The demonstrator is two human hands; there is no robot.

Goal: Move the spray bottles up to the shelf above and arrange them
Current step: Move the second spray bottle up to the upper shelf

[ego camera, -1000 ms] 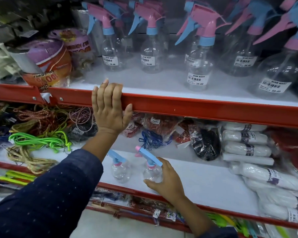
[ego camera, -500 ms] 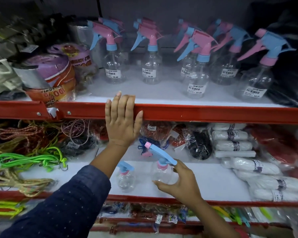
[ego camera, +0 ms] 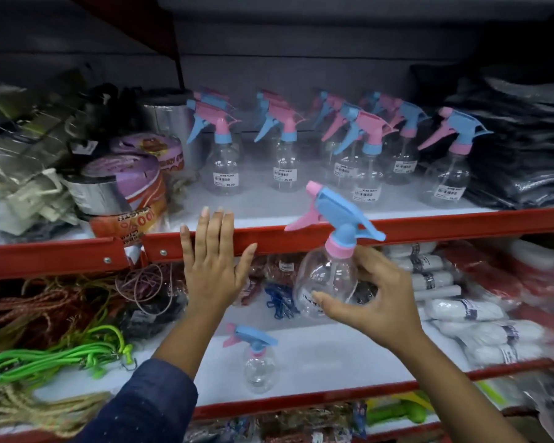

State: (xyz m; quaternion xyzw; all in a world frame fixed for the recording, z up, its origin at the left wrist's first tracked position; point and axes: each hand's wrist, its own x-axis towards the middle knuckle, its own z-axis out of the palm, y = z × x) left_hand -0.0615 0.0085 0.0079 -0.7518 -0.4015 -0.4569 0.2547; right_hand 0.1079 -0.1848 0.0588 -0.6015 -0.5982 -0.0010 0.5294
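since half a second ago the right hand [ego camera: 378, 302] has lifted the clear spray bottle [ego camera: 328, 278] off the lower shelf [ego camera: 349, 353]; it now hangs level with the upper shelf's red lip [ego camera: 429, 227], just right of the left hand [ego camera: 213, 260]. right hand fingers wrap the round belly, trigger head above. left hand lies flat and spread on the lip, holding nothing. second bottle [ego camera: 258, 362] stands below, between the wrists. looks empty, so judged light; thin plastic, smooth, may flex. belly or neck grip suits. stocked bottles [ego camera: 283, 161] wait beyond the fingertips.
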